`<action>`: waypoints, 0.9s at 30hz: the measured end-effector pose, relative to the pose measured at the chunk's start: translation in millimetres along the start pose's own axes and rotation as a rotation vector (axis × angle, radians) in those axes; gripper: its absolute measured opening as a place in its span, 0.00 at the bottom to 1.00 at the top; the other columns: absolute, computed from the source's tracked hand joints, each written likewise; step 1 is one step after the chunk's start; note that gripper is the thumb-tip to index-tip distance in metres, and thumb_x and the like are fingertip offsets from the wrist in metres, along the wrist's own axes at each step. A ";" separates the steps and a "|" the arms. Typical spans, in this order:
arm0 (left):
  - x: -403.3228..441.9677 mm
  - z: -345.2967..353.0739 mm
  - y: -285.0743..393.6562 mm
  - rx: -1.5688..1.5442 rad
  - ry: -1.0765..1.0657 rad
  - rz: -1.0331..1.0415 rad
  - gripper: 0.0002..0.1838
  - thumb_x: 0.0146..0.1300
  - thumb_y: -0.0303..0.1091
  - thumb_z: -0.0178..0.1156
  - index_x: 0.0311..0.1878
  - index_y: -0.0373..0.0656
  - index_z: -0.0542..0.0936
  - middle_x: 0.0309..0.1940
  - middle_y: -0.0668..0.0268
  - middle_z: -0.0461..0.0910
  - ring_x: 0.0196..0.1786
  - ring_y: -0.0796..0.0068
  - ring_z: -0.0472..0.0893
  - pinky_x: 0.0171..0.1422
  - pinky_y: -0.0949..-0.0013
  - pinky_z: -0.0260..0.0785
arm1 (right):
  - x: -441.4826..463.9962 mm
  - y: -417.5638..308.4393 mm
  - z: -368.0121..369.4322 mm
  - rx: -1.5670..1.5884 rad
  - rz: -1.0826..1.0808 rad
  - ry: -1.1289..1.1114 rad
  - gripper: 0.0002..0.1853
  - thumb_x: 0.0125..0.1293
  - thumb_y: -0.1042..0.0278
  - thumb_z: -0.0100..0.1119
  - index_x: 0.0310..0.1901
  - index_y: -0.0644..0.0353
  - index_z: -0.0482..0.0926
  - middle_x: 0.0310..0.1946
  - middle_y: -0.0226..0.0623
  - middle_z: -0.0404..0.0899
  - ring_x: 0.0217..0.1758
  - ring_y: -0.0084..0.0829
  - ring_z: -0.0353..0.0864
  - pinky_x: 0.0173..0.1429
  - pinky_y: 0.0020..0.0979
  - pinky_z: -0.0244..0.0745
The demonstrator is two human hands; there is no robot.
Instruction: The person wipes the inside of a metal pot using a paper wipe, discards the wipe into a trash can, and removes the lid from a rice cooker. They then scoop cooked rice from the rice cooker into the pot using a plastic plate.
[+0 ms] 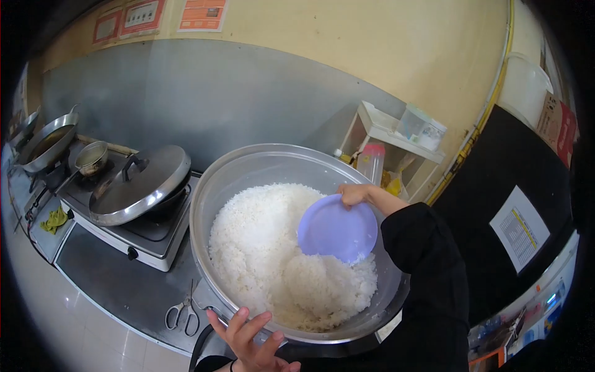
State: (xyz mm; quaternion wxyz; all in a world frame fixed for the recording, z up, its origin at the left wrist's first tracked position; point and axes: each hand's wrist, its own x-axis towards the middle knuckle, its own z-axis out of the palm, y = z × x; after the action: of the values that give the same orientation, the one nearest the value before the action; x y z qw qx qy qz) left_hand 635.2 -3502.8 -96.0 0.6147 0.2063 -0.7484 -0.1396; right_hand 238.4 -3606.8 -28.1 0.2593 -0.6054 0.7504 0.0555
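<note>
A large metal pot (204,186) holds a big mound of cooked white rice (260,229). My right hand (356,194) grips the rim of a purple plastic plate (338,229), its fingers closed over the edge. The plate is tilted inside the pot, and its lower edge touches the rice. In front of the plate the rice looks loosened and heaped. My left hand (251,341) is at the pot's near rim, fingers spread, with nothing in it. Whether its fingertips touch the rim I cannot tell.
Left of the pot stands a gas stove (155,245) with a metal lid (145,186) on it. Scissors (182,313) lie on the counter near the pot. Behind to the right is a white shelf (396,133) with containers. A black panel (496,204) stands at the right.
</note>
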 end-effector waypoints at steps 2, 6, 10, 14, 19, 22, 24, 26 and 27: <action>-0.8 1.0 -0.4 0.021 0.009 -0.002 0.24 0.53 0.57 0.35 0.48 0.54 0.62 0.44 0.60 0.64 0.57 0.59 0.57 0.61 0.43 0.28 | 17.2 8.0 0.1 0.057 0.018 -0.062 0.17 0.28 0.78 0.51 0.28 0.68 0.76 0.22 0.42 0.75 0.26 0.33 0.73 0.29 0.35 0.66; 5.3 6.2 0.6 -0.019 0.137 0.075 0.25 0.55 0.52 0.34 0.52 0.50 0.64 0.44 0.55 0.70 0.56 0.53 0.60 0.61 0.43 0.29 | 41.1 -6.9 10.0 0.162 -0.014 -0.239 0.16 0.29 0.78 0.53 0.28 0.69 0.76 0.23 0.40 0.76 0.25 0.30 0.72 0.28 0.32 0.66; 2.5 9.4 1.0 -0.003 0.161 0.062 0.25 0.55 0.53 0.34 0.51 0.49 0.65 0.44 0.55 0.68 0.55 0.52 0.60 0.60 0.41 0.31 | 66.1 -42.2 29.4 0.051 -0.171 -0.434 0.15 0.32 0.78 0.54 0.28 0.70 0.75 0.23 0.40 0.76 0.26 0.29 0.72 0.29 0.31 0.67; -8.8 7.7 0.6 0.032 0.088 -0.035 0.25 0.55 0.53 0.34 0.50 0.49 0.65 0.44 0.55 0.68 0.55 0.53 0.59 0.60 0.41 0.31 | 72.0 -60.3 41.9 0.048 -0.226 -0.549 0.13 0.34 0.77 0.54 0.28 0.72 0.75 0.23 0.41 0.76 0.26 0.28 0.72 0.29 0.31 0.67; -14.7 10.1 5.6 0.009 0.112 -0.105 0.25 0.53 0.52 0.36 0.51 0.52 0.65 0.45 0.55 0.68 0.57 0.53 0.58 0.60 0.43 0.30 | 83.9 -58.1 57.5 0.112 -0.152 -0.624 0.12 0.39 0.75 0.56 0.29 0.71 0.75 0.24 0.40 0.76 0.25 0.29 0.72 0.29 0.31 0.68; 0.8 6.0 0.9 0.007 0.114 0.025 0.25 0.52 0.51 0.37 0.51 0.52 0.65 0.46 0.56 0.68 0.57 0.55 0.57 0.61 0.45 0.28 | 63.7 -61.2 52.6 0.192 0.170 -0.578 0.12 0.43 0.75 0.55 0.33 0.68 0.75 0.26 0.37 0.76 0.27 0.28 0.73 0.34 0.28 0.69; 3.3 5.3 -5.0 -0.006 0.102 0.078 0.25 0.51 0.51 0.38 0.51 0.52 0.66 0.46 0.56 0.68 0.58 0.56 0.57 0.62 0.46 0.27 | 48.0 -58.4 49.0 0.222 0.248 -0.510 0.13 0.44 0.73 0.55 0.35 0.67 0.75 0.29 0.38 0.76 0.29 0.29 0.74 0.35 0.30 0.70; 2.8 0.3 -1.0 0.047 0.060 0.047 0.24 0.53 0.52 0.37 0.50 0.52 0.65 0.46 0.58 0.66 0.57 0.58 0.57 0.61 0.46 0.33 | 27.5 -53.6 48.8 0.239 0.340 -0.435 0.15 0.45 0.72 0.54 0.38 0.66 0.74 0.32 0.40 0.75 0.34 0.30 0.74 0.39 0.32 0.69; 0.3 -0.4 -0.1 0.063 0.023 0.016 0.23 0.53 0.54 0.35 0.50 0.54 0.63 0.46 0.60 0.64 0.58 0.59 0.56 0.61 0.44 0.31 | 17.9 -53.4 45.7 0.232 0.387 -0.388 0.16 0.46 0.71 0.53 0.39 0.66 0.73 0.34 0.41 0.74 0.38 0.31 0.73 0.41 0.34 0.68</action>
State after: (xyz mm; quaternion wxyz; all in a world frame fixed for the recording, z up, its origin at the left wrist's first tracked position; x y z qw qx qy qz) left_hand 635.6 -3503.0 -95.8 0.6177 0.2210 -0.7469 -0.1086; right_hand 300.8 -3618.3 -63.2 0.4501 -0.3955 0.7896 0.1325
